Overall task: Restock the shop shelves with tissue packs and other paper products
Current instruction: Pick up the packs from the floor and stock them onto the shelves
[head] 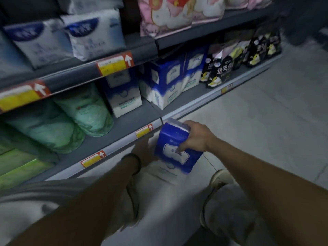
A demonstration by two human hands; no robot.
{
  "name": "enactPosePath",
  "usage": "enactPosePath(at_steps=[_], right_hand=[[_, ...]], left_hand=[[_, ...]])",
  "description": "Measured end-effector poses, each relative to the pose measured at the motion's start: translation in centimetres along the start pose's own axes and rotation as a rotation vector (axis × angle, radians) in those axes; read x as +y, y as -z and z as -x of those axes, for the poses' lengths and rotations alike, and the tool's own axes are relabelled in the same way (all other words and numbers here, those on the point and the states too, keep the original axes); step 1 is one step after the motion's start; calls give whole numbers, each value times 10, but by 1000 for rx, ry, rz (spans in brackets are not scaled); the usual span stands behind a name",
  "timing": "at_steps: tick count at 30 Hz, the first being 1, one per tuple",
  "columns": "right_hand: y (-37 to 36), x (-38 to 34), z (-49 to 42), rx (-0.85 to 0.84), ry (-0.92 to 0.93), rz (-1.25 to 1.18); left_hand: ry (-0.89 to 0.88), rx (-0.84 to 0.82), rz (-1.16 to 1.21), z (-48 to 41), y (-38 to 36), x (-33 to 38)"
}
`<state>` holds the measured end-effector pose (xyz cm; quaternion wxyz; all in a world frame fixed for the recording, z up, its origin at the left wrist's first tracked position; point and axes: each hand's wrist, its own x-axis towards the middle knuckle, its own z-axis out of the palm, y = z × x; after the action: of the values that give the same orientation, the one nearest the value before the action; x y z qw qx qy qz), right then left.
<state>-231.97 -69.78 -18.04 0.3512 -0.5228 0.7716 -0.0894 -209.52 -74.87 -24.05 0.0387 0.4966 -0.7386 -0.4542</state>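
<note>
Shop aisle, dim light, pale tiled floor (pixel 266 125), grey metal shelving (pixel 124 125) with yellow-and-red price tags (pixel 144 130) on the front edges. Far left of both hands, on the bottom shelf: green plastic-wrapped paper packs (pixel 19 166), then mint-green wrapped toilet roll bundles (pixel 85 110). Above those, white-and-blue soft tissue bags (pixel 95 32) on the upper shelf.

Left hand (pixel 145 150) is blurred, low by the shelf's front edge, a dark band on the wrist; it sits just left of the held pack and seems to touch its left side, but whether it grips cannot be told.

Blue-and-white plastic-wrapped tissue pack (pixel 177 146) is off the shelf, tilted, just in front of the bottom shelf lip above the floor. Right hand (pixel 197 137) grasps it from the right side, fingers wrapped over the front label and top corner.

Beyond the hands on the bottom shelf: matching blue-and-white tissue packs (pixel 165 82) standing upright. Further right of the right hand, black printed pouches (pixel 221 68) in a row. Pink floral packs (pixel 168 13) on the shelf above.
</note>
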Motion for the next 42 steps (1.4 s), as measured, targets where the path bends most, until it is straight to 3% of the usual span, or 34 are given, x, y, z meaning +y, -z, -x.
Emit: enactPosePath(at_steps=[2,7,10,15,19,23,28,30,35,42], right_hand=[[21,-31,7,-21,107,144],[62,-93,19,-7,273,363],[75,-117,17,68,332,379],[67,-137,-5,242,344,286],[42,-141,-36,390,99,-183],[11,-135,-79,257,-29,-666],[-2,-148,-109,-20,-38,-967],[-5,-157,-117,-69,-31,-1002],[-22,-170,-131,-113,-80,-964],[-41,-168,-142,-115,-142,-944]], left_hand=[[-22,18,37,2,26,4],[-17,-134,121,27,91,46],[42,-58,210,33,124,59],[58,31,370,21,156,55],[73,192,545,-5,162,33],[105,395,614,-41,163,18],[235,445,638,-102,161,-39],[284,486,618,-115,161,-53],[460,593,467,-89,167,0],[553,497,817,-100,152,11]])
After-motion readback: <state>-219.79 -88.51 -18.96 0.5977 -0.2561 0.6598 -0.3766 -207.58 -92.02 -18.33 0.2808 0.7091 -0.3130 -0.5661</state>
